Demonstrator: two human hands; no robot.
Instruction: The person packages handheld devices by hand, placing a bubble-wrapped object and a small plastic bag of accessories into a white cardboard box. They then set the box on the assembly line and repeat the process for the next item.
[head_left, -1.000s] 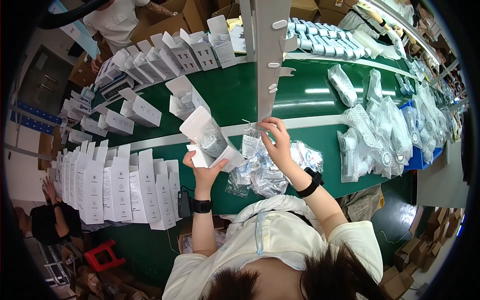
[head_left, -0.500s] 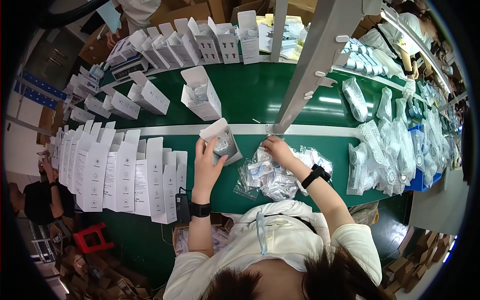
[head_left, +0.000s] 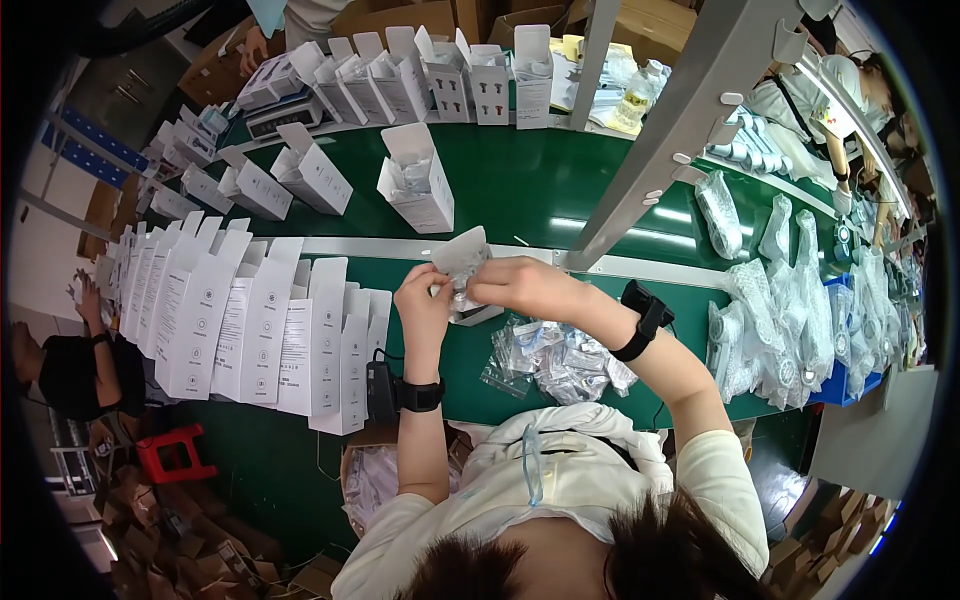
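Note:
A white carton [head_left: 461, 252] with its flap raised stands before me on the green bench. My left hand [head_left: 424, 302] is at its left side, fingers curled and closed on the carton's edge. My right hand [head_left: 525, 287] reaches over the carton's mouth from the right, fingertips pressed together and pointing down into it. Something clear and shiny shows under those fingertips, but the hand hides most of it. Just below my right wrist lies a pile of small clear plastic bags [head_left: 570, 360] with parts inside. Both wrists wear black bands.
Tall open white boxes [head_left: 235, 330] crowd the left side. Beyond the white rail stand more filled cartons [head_left: 417, 185]. A grey metal post [head_left: 650, 150] rises behind my right hand. Bubble-wrapped items [head_left: 775, 330] heap up at right by a blue bin [head_left: 850, 375]. Co-workers sit at both sides.
My right hand has moved left from the far edge of the bag pile to the carton's mouth. My left hand's fingers have curled in at the carton's edge. The view has shifted slightly.

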